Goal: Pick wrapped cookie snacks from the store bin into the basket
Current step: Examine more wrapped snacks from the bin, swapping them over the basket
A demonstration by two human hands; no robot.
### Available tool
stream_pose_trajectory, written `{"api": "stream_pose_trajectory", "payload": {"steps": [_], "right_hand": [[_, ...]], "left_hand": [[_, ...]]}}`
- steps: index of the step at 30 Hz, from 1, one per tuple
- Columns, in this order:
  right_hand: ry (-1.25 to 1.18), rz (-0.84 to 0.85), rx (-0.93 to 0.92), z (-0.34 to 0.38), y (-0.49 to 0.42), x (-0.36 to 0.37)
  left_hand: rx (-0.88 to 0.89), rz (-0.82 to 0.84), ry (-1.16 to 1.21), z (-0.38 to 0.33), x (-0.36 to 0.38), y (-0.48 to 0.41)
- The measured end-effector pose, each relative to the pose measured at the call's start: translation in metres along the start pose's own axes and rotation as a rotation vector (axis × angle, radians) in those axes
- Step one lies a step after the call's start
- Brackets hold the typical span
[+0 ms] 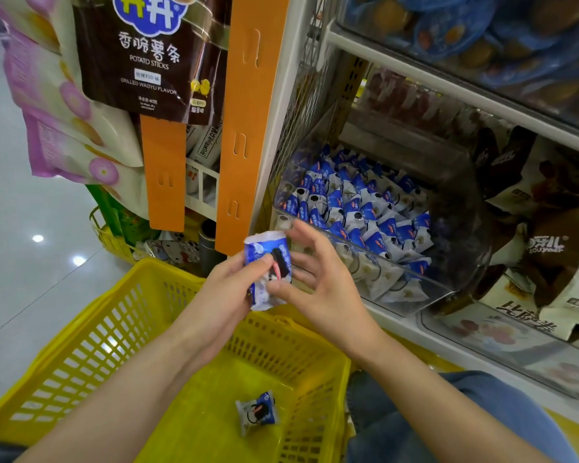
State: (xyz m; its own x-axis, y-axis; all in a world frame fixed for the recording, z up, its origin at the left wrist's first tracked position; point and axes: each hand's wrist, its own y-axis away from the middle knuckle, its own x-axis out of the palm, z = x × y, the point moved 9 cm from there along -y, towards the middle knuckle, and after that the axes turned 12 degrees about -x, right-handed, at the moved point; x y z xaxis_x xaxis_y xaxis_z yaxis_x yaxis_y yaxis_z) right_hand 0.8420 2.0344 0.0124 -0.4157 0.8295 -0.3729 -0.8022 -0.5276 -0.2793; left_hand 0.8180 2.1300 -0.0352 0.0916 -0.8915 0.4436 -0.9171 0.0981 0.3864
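Cookie snack (268, 267) near orange strip (244, 128) (perhaps a hanger)

One view only: head-worn, wide-angle, facing forward and down, close above the fingers (311, 240). Basket (64, 329) beneath them, bin (381, 295) just beyond.

This is a snack shop. A clear plastic bin (458, 235) on a white shelf (398, 319) is heaped with small blue-and-white wrapped cookie snacks (358, 208), all alike. At the shelf's end, brown foil bags (137, 61) printed "Potato Sticks" hang from tall orange plastic display strips (244, 128), with pink-and-cream snack bags (67, 121) beside them. The next compartment is filled with brown-and-cream packets (545, 235), and a yellow plastic mesh shopping basket (91, 329) sits low in front, over a glossy pale floor (17, 269) reflecting ceiling lights
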Motion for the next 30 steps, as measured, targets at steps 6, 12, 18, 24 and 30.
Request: {"api": "stream_pose_trajectory", "payload": {"steps": [6,12,18,24,30], "right_hand": [[-0.044,-0.045,0.033,0.008,-0.003,-0.017],[-0.051,-0.062,0.027,0.017,0.001,-0.036],[0.245,-0.345,0.028,0.024,-0.016,-0.12],[0.866,-0.462,0.188,-0.005,-0.06,-0.203],[0.995,-0.322,0.392,-0.067,-0.079,-0.218]], "left_hand": [[0.064,0.025,0.057,-0.012,0.008,-0.002],[0.361,-0.134,-0.48,-0.046,0.028,0.003],[0.625,-0.233,-0.8,-0.085,0.062,0.002],[0.708,-0.29,-1.223,-0.077,0.077,-0.018],[0.766,-0.302,-1.344,-0.073,0.079,-0.02]]}}
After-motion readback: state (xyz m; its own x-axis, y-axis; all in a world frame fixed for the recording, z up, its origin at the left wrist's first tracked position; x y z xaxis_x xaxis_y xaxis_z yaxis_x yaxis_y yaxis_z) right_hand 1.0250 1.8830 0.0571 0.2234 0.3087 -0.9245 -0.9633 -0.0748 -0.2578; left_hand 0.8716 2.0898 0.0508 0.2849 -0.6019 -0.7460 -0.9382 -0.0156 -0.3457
